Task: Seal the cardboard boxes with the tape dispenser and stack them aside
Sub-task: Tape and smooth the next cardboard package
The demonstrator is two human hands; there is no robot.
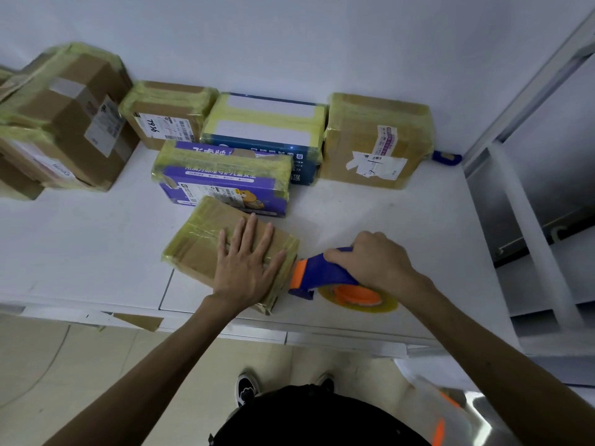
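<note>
step: tape box side | left hand flat, pressing box top | right hand gripping tape dispenser at box's right edge (press firmly, pull straight)

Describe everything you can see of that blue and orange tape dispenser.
The tape dispenser has a blue plastic body, an orange front guard and an orange hub carrying a roll of yellowish clear tape. It lies on the white table, its orange nose against the right side of the taped cardboard box. The right hand grips its handle from above.
</note>
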